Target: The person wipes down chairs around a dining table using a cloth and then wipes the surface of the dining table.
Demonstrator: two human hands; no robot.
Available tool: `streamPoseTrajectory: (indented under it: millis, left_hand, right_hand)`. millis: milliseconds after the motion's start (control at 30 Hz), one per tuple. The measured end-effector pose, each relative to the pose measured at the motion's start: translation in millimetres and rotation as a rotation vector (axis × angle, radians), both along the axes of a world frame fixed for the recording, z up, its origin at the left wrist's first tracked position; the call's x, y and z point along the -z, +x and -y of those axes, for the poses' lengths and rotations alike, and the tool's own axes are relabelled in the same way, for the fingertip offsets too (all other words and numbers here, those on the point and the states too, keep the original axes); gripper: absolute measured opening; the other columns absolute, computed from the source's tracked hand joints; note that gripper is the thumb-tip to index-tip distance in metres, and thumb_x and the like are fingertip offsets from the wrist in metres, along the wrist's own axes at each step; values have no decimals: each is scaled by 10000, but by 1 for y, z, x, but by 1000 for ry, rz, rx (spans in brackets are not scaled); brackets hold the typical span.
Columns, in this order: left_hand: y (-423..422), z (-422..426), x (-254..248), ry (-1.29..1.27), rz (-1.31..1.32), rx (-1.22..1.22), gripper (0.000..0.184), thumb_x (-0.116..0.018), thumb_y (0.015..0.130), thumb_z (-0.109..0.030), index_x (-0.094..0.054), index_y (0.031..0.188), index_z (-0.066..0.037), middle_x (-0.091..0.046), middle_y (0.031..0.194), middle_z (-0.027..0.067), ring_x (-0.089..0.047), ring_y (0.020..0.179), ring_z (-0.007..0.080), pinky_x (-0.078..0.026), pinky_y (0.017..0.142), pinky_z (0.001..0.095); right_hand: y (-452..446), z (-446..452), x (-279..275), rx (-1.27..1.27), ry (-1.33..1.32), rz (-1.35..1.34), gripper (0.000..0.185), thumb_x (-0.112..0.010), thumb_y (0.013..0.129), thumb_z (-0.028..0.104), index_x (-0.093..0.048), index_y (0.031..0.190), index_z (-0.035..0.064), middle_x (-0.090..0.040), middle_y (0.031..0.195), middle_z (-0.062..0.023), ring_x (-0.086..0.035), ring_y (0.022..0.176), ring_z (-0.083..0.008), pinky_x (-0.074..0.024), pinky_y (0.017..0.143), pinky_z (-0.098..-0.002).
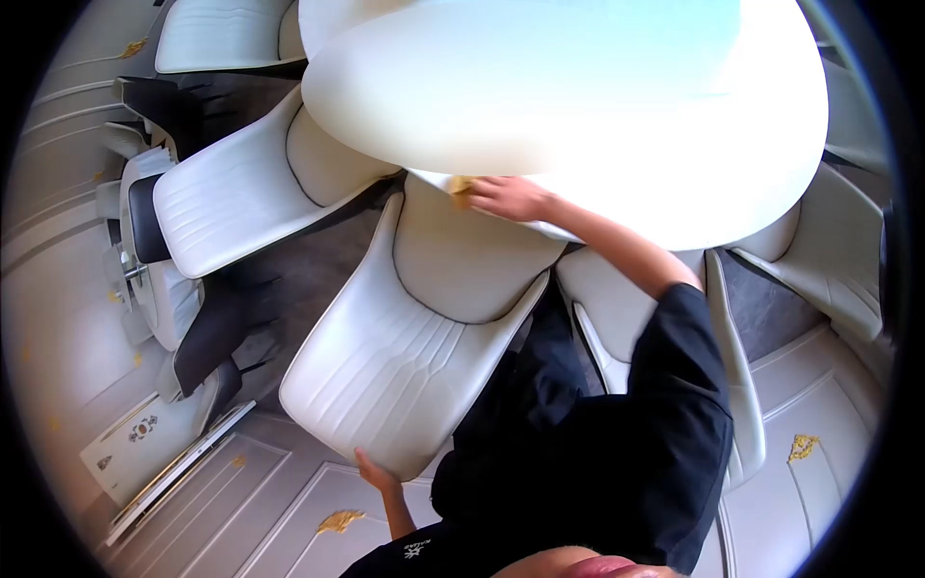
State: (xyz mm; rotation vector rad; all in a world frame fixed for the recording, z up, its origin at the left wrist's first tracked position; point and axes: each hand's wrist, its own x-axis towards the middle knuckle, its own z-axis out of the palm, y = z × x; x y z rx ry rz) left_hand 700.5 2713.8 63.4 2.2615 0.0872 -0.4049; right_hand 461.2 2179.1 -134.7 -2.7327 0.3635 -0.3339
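Observation:
My right hand (513,198) is closed on a folded yellow cloth (461,190) and presses it against the near edge of a large white table (655,207). A raised white oval top (434,106) sits over the table surface, with strong glare on it. Directly in front of me is a white padded chair (395,376), its seat partly under the table edge. My left hand (378,476) grips the top of this chair's backrest, thumb showing along the edge and some fingers hidden by the chair.
More white chairs ring the table, one at the left (236,197), one beside my right arm (607,299) and another at the far right (829,246). A smaller table (145,279) with dark chairs stands further left. Panelled walls with gold ornaments (339,521) curve round behind.

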Motion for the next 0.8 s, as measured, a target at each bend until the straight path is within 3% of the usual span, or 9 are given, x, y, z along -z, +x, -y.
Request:
streamPoseTrajectory:
  millis: [33, 100, 167, 300, 333, 500, 633, 700, 800]
  left_hand:
    - [1, 1, 1, -6, -6, -2, 566, -458, 908, -427, -495, 1186, 65, -553, 1139, 173, -557, 986, 273, -451, 851, 373]
    - [-1, 1, -2, -71, -24, -37, 546, -449, 914, -412, -492, 1191, 57, -548, 1151, 173, -556, 997, 274, -452, 860, 375]
    - [-4, 5, 0, -147, -53, -45, 545, -442, 916, -412, -488, 1194, 54, -549, 1150, 170, -557, 1000, 272, -450, 866, 378]
    - [-4, 3, -8, -112, -30, -57, 568, -464, 902, -425, -477, 1205, 55, -542, 1162, 171, -551, 1012, 276, -451, 865, 382]
    - [-7, 4, -5, -107, -27, -40, 580, -478, 895, -433, -475, 1208, 55, -538, 1168, 171, -548, 1017, 276, -452, 865, 382]
    - [-6, 2, -2, -101, -27, -97, 607, -518, 874, -453, -484, 1204, 55, -552, 1142, 165, -559, 990, 271, -468, 834, 386]
    - [-8, -1, -2, -93, -14, -117, 613, -539, 865, -465, -503, 1184, 57, -571, 1105, 148, -575, 950, 257, -483, 800, 371]
    - [-11, 6, -6, -76, -20, -97, 616, -541, 865, -469, -503, 1181, 58, -571, 1105, 145, -575, 945, 250, -482, 796, 362]
    - [-10, 4, -9, -52, -19, -79, 606, -539, 871, -464, -507, 1176, 59, -570, 1108, 140, -570, 944, 237, -475, 798, 353]
  right_hand:
    - [-53, 5, 15, 31, -178, 58, 269, -410, 928, 243, -472, 1144, 96, -471, 1172, -108, -440, 1134, -268, -338, 1008, -406]
    - [-141, 27, -48, 586, 716, -352, 263, -407, 923, 202, -484, 1147, 90, -468, 1174, -142, -434, 1128, -297, -335, 1007, -421]
    - [-280, 41, 49, 716, -310, -263, 353, -411, 895, 103, -434, 1240, 29, -438, 1246, -180, -394, 1196, -330, -319, 1021, -432]
    - [-362, 70, 34, 1775, -100, 0, 211, -403, 893, 66, -609, 895, 23, -619, 932, -155, -613, 839, -236, -513, 753, -364]
    - [-359, 86, 52, 2320, -532, -345, 236, -390, 912, 117, -594, 920, -1, -624, 874, -169, -618, 767, -223, -493, 794, -370]
    - [-205, 132, 86, 2079, -650, -825, 578, -425, 853, 237, -281, 1255, -152, -256, 1304, -377, -298, 1200, -493, -291, 1000, -510]
    - [-56, 114, 2, 2064, -17, -58, 536, -415, 840, 194, -312, 1224, -167, -279, 1284, -379, -353, 1152, -500, -294, 986, -527]
    - [5, 117, 39, 2006, -617, -332, 525, -422, 823, 176, -327, 1229, -144, -345, 1253, -341, -367, 1151, -471, -304, 963, -518]
    - [106, 103, 24, 1593, 21, 160, 478, -433, 803, 118, -385, 1237, -76, -428, 1226, -279, -392, 1153, -413, -287, 969, -516]
